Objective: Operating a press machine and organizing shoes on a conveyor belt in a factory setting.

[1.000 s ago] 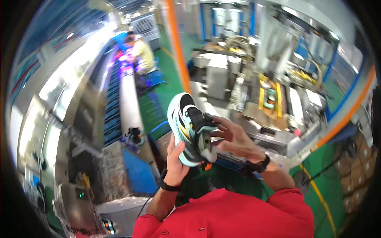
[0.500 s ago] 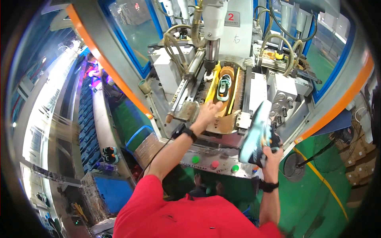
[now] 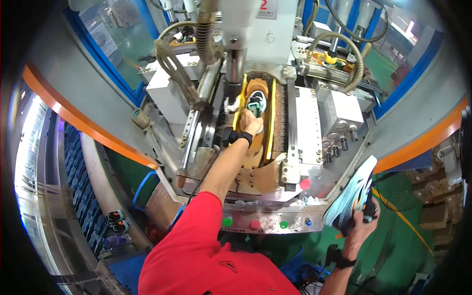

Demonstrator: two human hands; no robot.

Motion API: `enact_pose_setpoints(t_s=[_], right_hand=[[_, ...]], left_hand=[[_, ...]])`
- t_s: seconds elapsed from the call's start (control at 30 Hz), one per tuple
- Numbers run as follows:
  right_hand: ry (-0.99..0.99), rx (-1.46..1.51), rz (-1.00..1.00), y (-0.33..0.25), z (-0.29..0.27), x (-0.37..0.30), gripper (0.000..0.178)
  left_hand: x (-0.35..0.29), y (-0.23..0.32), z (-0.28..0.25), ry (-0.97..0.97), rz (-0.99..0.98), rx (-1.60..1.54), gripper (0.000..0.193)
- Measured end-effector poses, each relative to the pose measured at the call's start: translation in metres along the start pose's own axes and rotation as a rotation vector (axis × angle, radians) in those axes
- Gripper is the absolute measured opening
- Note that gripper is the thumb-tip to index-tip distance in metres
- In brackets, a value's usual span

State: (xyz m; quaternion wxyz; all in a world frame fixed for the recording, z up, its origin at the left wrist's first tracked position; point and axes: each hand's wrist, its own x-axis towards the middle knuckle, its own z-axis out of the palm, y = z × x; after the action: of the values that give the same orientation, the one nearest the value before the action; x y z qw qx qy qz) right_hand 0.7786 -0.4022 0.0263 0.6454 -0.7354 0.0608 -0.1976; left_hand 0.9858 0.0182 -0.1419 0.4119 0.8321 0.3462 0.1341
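Note:
My left hand is stretched into the machine's padded cradle. Its fingers close over the near part of a mint, white and black shoe, which sits toward the cradle's far end; the fingertips are partly hidden. Out to the right, beyond the machine's front corner, my right hand grips a second shoe. That shoe is tilted up, its pale blue-and-white sole turned mostly to the left, with dark and orange upper parts by my fingers. Yellow strips run along both sides of the cradle.
A metal press cylinder stands just left of the cradle. Green and pink buttons line the front panel. Orange-edged frames flank the machine. At left, a pair of shoes lies beside a conveyor. Boxes are stacked at right.
My left hand has moved forward from the cradle's near end onto the shoe inside. My right hand has carried its shoe farther right and away from the machine. The view has shifted closer.

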Motion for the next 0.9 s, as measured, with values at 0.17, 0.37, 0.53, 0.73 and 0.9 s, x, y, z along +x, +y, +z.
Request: enact_pose_setpoints(t_s=[0.17,0.37,0.53,0.73,0.9], right_hand=[[-0.284,-0.087,-0.081,-0.008,0.099,0.111,0.061],[-0.748,-0.638,-0.144,-0.016,0.293,0.159,0.063],[-0.748,-0.916,-0.197,0.027,0.423,0.101,0.053],[-0.474,-0.962,-0.319,0.093,0.468,0.054,0.032],[-0.655,-0.85,-0.347,0.07,0.435,0.048,0.061]], left_hand=[[-0.083,0.019,-0.105,-0.49,-0.453,-1.007,0.027],[-0.227,-0.011,-0.224,-0.656,-0.506,-1.08,0.033],[-0.312,-0.056,-0.323,-0.321,-0.435,-1.066,0.05],[-0.382,-0.097,-0.374,0.186,-0.389,-1.093,0.04],[-0.419,-0.118,-0.365,0.393,-0.486,-1.102,0.03]])
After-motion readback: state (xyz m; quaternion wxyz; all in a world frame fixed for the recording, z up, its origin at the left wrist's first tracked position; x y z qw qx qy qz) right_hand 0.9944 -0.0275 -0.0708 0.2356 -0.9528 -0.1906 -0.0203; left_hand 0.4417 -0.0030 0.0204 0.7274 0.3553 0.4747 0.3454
